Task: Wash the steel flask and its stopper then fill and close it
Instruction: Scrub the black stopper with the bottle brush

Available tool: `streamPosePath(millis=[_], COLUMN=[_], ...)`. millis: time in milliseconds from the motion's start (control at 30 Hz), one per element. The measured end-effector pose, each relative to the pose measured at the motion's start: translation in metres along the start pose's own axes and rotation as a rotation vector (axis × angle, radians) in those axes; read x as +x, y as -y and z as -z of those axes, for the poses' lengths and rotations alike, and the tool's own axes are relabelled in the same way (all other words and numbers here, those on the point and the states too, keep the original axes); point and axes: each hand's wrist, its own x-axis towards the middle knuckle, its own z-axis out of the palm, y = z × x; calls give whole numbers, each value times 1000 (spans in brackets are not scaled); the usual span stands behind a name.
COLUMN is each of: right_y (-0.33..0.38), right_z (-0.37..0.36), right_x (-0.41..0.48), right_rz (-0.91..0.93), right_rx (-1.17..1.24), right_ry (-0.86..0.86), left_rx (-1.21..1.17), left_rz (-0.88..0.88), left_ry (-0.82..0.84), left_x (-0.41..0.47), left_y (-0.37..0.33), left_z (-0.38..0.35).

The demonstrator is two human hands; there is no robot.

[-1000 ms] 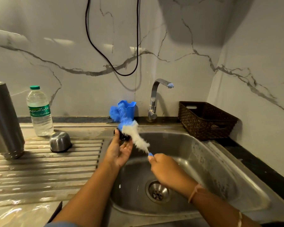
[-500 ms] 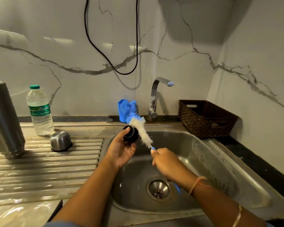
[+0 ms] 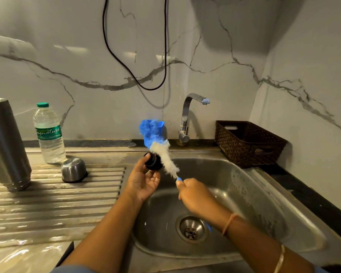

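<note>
The steel flask (image 3: 5,142) stands upside down on the draining board at the far left. Its steel cap (image 3: 74,170) lies upside down beside it. Above the sink's left rim, my left hand (image 3: 143,179) holds the black stopper (image 3: 152,161) between thumb and fingers. My right hand (image 3: 195,196) grips the blue handle of a bottle brush (image 3: 161,152). The brush's white and blue bristles lie against the right side of the stopper. The bristle tip is blurred.
A plastic water bottle (image 3: 48,134) with a green cap stands behind the steel cap. The tap (image 3: 189,115) is at the back of the steel sink (image 3: 264,205), no water running. A dark woven basket (image 3: 248,142) sits at the right. A black cable (image 3: 134,56) hangs on the wall.
The brush has swept back and forth across the stopper, its blue tip swinging left again. My left hand has kept the stopper in nearly the same spot.
</note>
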Motion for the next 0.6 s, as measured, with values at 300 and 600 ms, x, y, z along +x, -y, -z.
streamPosePath(millis=[300, 600], right_y=[4, 1], right_z=[-11, -25], right_x=[-7, -20], right_rz=[-14, 4], right_rx=[17, -63], right_ry=[44, 46], left_rx=[-124, -181], left_rz=[-45, -102], left_ry=[4, -33], left_x=[1, 6], left_y=[-4, -6], left_z=[6, 7])
